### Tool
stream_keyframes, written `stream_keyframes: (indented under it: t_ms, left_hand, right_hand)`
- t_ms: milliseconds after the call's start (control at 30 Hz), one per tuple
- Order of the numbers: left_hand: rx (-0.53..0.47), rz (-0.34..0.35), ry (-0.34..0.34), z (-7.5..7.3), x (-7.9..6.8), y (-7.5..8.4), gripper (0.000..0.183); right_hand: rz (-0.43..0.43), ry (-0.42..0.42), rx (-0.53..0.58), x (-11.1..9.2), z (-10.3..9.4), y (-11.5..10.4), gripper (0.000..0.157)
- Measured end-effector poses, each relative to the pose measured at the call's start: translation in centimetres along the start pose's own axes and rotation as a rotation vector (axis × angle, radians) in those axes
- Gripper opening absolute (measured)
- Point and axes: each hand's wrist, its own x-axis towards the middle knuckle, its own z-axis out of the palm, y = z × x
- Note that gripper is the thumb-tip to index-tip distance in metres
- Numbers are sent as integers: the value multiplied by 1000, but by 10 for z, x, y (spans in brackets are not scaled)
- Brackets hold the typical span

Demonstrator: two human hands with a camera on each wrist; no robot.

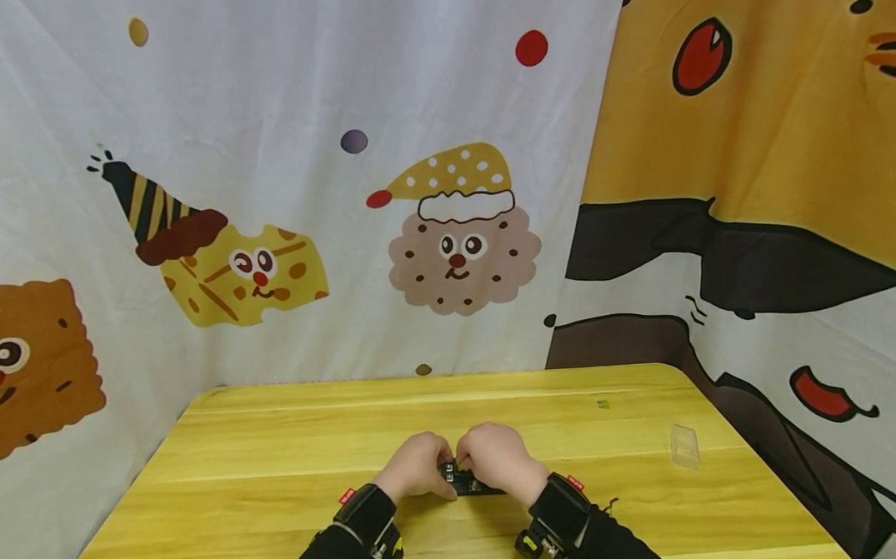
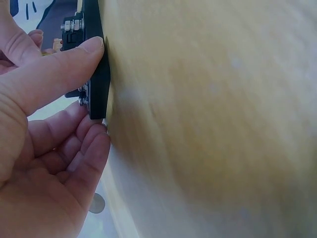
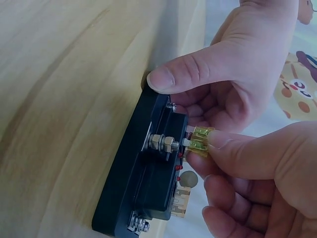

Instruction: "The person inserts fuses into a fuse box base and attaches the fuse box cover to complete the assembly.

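A black fuse block (image 3: 158, 183) with metal terminal screws lies on the wooden table, partly covered by both hands in the head view. At its left end, my left hand (image 1: 419, 468) grips it, the thumb along the base and the fingers curled at the opposite side. My right hand (image 1: 497, 457) pinches a yellow see-through blade fuse (image 3: 200, 140) between thumb and forefinger. The metal prongs of this fuse point at the block's top, right at its slots. Further along the block sits a tan blade fuse (image 3: 181, 202), near small red dots on the housing.
On the right of the wooden table (image 1: 290, 453) lies a clear plastic box (image 1: 684, 446). Small yellowish pieces (image 1: 603, 404) rest further back. Behind the table's far edge hangs a cartoon-printed curtain (image 1: 275, 112). Black straps with cameras sit on both wrists.
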Motion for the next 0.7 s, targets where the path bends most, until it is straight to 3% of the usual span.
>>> stream_keyframes:
  t_ms: [400, 700]
  left_hand:
    - [17, 9, 14, 2, 1, -2, 36]
    - [11, 10, 13, 2, 0, -1, 35]
  right_hand:
    - [-1, 4, -22, 3, 3, -3, 16]
    - [2, 15, -38, 2, 6, -4, 13]
